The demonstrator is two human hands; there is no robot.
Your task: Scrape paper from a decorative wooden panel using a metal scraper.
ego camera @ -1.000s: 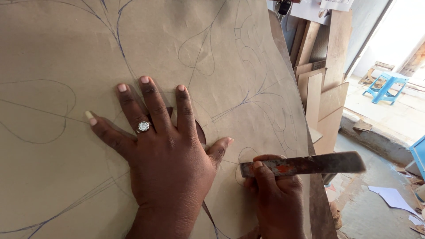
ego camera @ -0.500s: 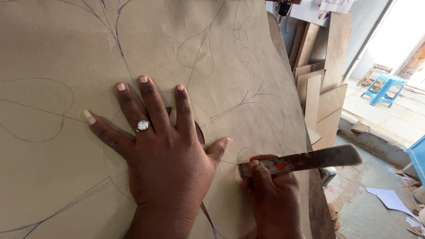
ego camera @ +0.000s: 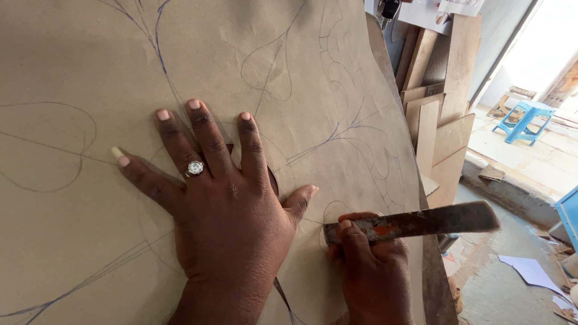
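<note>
Brown pattern paper (ego camera: 180, 54) is covering the bench; wooden offcuts (ego camera: 439, 120) are leaning beyond its edge, and I'm seeing one blue stool (ego camera: 522, 120) outside. My left hand (ego camera: 223, 216) is pressing flat, fingers spread, wearing one ring (ego camera: 194, 168). My right hand (ego camera: 373, 274) is gripping one rusty metal blade (ego camera: 415, 222) closed, just beside the left thumb.

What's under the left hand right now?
The left hand lies flat on the brown paper with pen-drawn curves. A dark cut-out edge peeks beside its index finger; how far the cut runs under the palm is hidden.
</note>
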